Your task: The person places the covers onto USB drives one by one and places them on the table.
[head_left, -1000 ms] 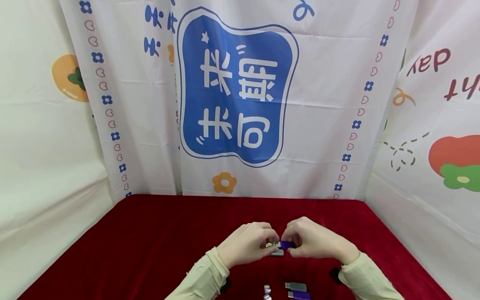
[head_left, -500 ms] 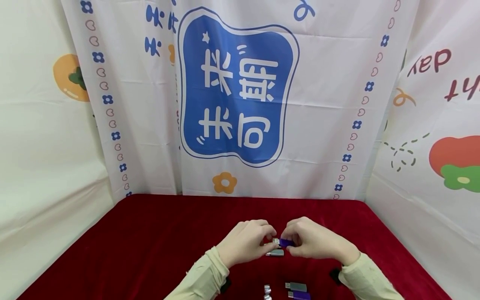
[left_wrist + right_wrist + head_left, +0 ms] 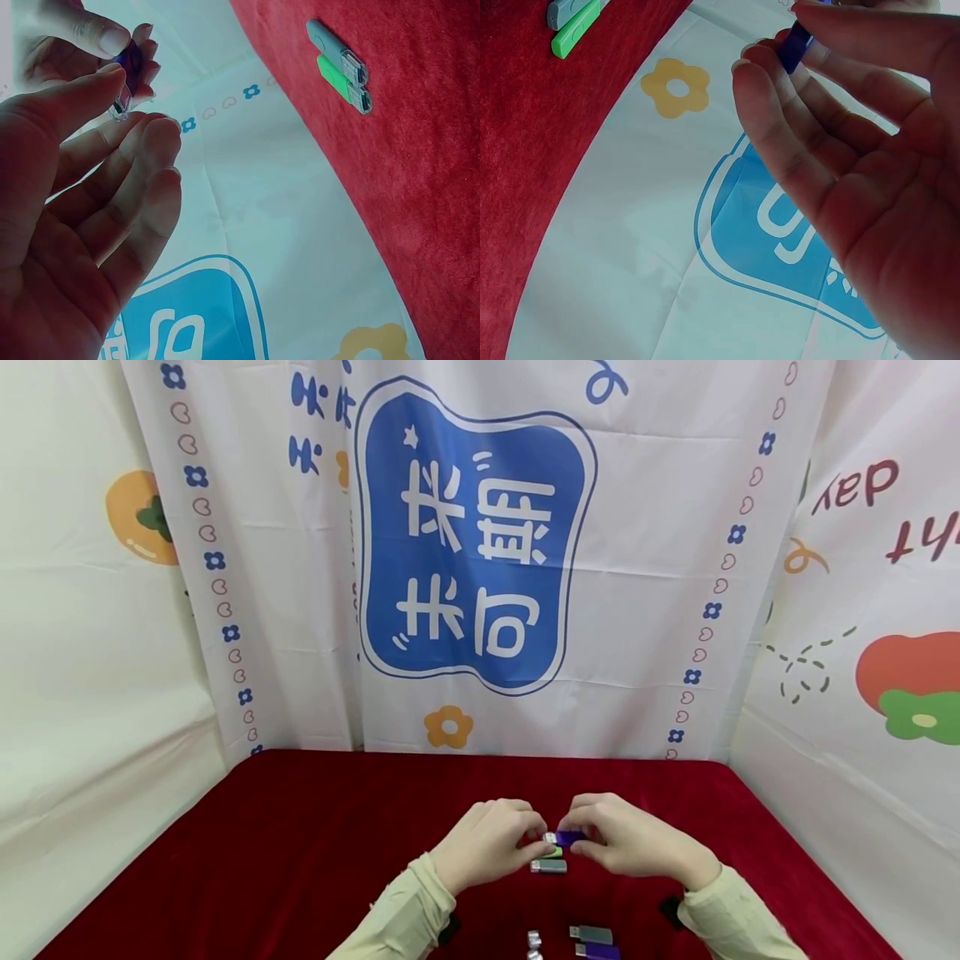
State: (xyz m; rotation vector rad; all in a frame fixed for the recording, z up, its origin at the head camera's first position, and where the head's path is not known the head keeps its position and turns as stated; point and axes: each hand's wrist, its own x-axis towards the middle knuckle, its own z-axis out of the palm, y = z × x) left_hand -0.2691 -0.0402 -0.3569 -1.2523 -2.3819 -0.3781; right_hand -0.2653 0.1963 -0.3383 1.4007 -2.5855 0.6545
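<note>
My right hand (image 3: 630,835) pinches a purple USB stick (image 3: 570,838) between thumb and fingers, its plug end pointing left. At that plug end, the thumb and forefinger of my left hand (image 3: 491,843) close around the clear-looking tip; the other fingers are loosely bent, as the left wrist view shows. Both hands are raised off the cloth. Below them a green USB stick (image 3: 334,75) and a grey USB stick (image 3: 328,39) lie side by side, with clear ends. In the right wrist view the purple stick (image 3: 796,49) is partly hidden by fingers.
Nearer the front edge lie another grey USB stick (image 3: 595,935), another purple USB stick (image 3: 600,951) and small silver pieces (image 3: 534,937). Red cloth (image 3: 337,852) covers the table; printed white curtains (image 3: 660,527) stand at the back and sides.
Both hands have lifted slightly with the purple USB stick, shifting it a little away and left. The green USB stick, mostly covered before, now shows more beneath the fingers.
</note>
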